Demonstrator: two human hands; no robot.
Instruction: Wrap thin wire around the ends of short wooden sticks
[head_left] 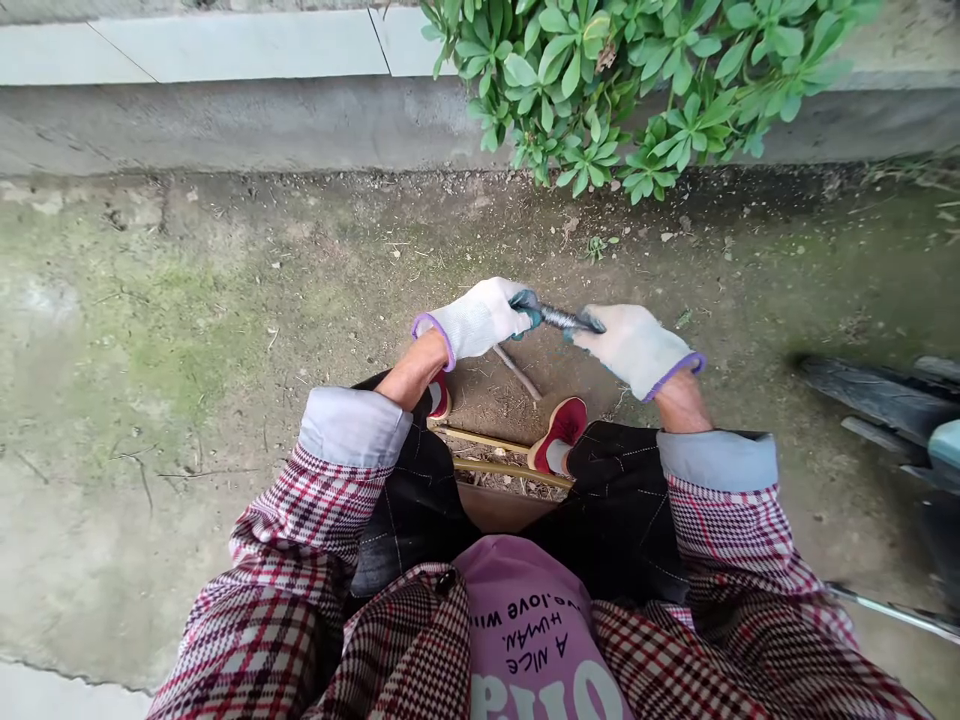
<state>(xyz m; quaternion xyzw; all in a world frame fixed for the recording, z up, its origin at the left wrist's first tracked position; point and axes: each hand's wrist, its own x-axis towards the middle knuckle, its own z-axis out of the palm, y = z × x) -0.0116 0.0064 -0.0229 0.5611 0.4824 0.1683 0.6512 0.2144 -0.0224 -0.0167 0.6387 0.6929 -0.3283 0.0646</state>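
1. Well left of the left hand, mossy packed ground (142, 350) spreads out, with a concrete kerb (225, 130) beyond it.
2. The left hand (474, 320), in a white knit glove (469, 322) with a purple cuff and teal rubber fingertips (526, 305), is closed around one end of the threaded metal rod (561, 318).
3. Just below the left hand, a thin stick (517, 372) lies on the dirt. Further below, two bamboo canes (487, 441) lie near the red shoes (557, 433).
4. The threaded metal rod runs across between both hands, held level and touching each. Above it, a leafy green plant (577, 100) hangs over the kerb.
5. The right hand (634, 350), gloved the same, is closed on the rod's other end, though its fingers are mostly hidden.
6. Well right of the right hand, a dark tyre (874, 400) sits at the edge of view. Both plaid sleeves (735, 530) end just behind the hands.
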